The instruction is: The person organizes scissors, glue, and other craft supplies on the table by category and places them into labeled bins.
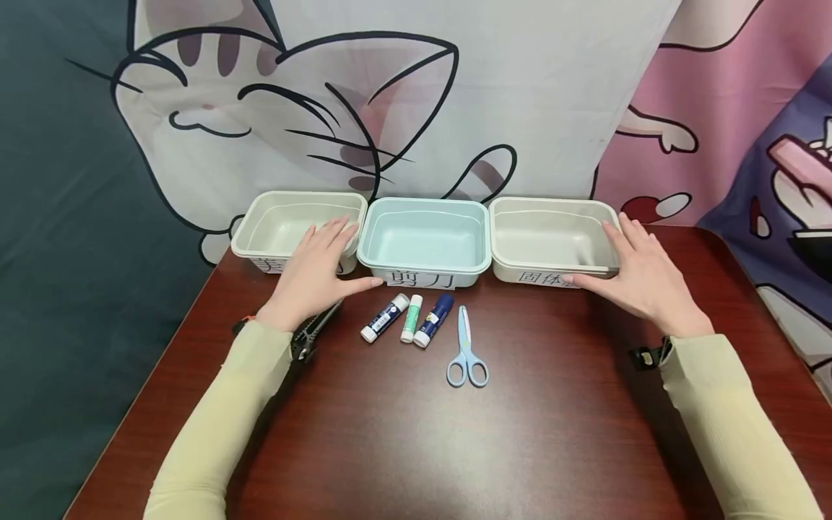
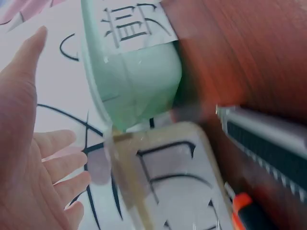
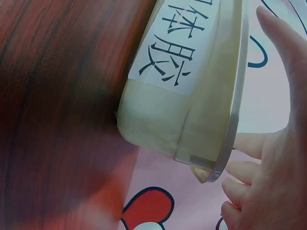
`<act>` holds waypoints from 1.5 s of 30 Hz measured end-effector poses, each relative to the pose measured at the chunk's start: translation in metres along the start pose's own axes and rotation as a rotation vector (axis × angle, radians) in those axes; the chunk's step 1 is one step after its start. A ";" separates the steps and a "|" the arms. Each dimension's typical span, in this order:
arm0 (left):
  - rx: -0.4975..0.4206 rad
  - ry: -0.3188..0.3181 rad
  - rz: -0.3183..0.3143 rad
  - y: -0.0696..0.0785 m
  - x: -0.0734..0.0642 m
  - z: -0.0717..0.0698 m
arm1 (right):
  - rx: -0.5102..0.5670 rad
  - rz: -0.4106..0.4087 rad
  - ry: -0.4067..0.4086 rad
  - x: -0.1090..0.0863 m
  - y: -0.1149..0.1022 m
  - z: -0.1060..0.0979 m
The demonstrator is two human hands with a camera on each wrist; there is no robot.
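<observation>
My left hand (image 1: 315, 267) is over the front right part of the left cream bin (image 1: 269, 224), fingers extended and thumb spread toward the light blue bin (image 1: 422, 249). At the right cream bin (image 1: 542, 231), my right hand (image 1: 640, 282) hovers by the right rim, its fingers straight and thumb near the front label. Neither hand holds anything. Partly hidden under the left wrist lies a utility knife (image 2: 268, 143); beside it is an orange-and-black object (image 2: 247, 213). Three glue sticks, one dark blue and white (image 1: 385, 318), one green (image 1: 412, 318), one blue (image 1: 433, 321), lie before the blue bin.
Light blue scissors (image 1: 466, 357) lie right of the glue sticks, blades pointing to the bins. White paper labels with black characters, such as the middle label (image 1: 420, 279), mark the bin fronts. A cartoon cat curtain (image 1: 552, 94) hangs behind the dark wooden table (image 1: 455, 455).
</observation>
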State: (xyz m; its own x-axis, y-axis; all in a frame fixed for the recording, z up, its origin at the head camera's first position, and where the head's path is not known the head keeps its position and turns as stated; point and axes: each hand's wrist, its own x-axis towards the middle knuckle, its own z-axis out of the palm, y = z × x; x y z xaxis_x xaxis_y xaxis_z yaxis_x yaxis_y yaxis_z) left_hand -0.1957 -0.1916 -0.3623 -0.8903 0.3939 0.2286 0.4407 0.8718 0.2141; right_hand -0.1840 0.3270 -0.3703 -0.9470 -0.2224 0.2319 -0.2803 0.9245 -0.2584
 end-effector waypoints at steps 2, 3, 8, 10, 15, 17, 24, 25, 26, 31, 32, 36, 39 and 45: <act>-0.035 0.024 -0.004 -0.002 -0.007 -0.006 | 0.017 0.003 0.000 0.001 0.000 0.000; -0.059 0.039 -0.009 -0.003 -0.011 -0.009 | 0.025 0.007 0.001 0.002 0.000 -0.001; -0.173 0.137 -0.054 -0.008 -0.030 -0.022 | 0.051 0.032 0.001 0.004 0.001 0.000; -0.189 0.171 -0.072 -0.012 -0.038 -0.026 | 0.052 0.035 -0.002 0.004 0.002 0.001; -0.173 0.184 -0.115 -0.022 -0.061 -0.031 | 0.038 0.031 -0.017 0.005 0.003 0.004; -0.162 0.171 -0.132 -0.027 -0.069 -0.031 | 0.027 0.030 -0.023 0.006 0.004 0.004; -0.145 0.056 -0.194 -0.049 -0.086 -0.023 | 0.006 0.030 -0.050 0.006 0.008 0.009; -0.145 0.033 -0.211 -0.052 -0.088 -0.022 | 0.005 0.031 -0.053 0.006 0.008 0.010; -0.144 0.011 -0.228 -0.055 -0.090 -0.020 | 0.003 0.033 -0.057 0.006 0.009 0.011; -0.115 -0.074 -0.273 -0.067 -0.098 -0.014 | 0.006 0.037 -0.067 0.005 0.010 0.017; -0.110 -0.083 -0.274 -0.068 -0.100 -0.012 | 0.008 0.040 -0.069 0.005 0.010 0.018; -0.094 -0.094 -0.260 -0.074 -0.102 -0.007 | 0.009 0.041 -0.073 0.005 0.010 0.019; -0.079 -0.093 -0.240 -0.076 -0.102 -0.003 | 0.012 0.041 -0.077 0.005 0.009 0.018; -0.085 -0.105 -0.240 -0.081 -0.098 0.002 | 0.026 0.055 -0.088 0.004 0.009 0.016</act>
State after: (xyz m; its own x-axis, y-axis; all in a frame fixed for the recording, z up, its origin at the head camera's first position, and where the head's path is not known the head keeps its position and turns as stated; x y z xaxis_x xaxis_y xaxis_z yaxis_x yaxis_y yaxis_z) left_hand -0.1449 -0.2999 -0.4043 -0.9755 0.2111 0.0626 0.2199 0.9178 0.3306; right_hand -0.1926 0.3296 -0.3867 -0.9707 -0.1992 0.1342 -0.2309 0.9278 -0.2929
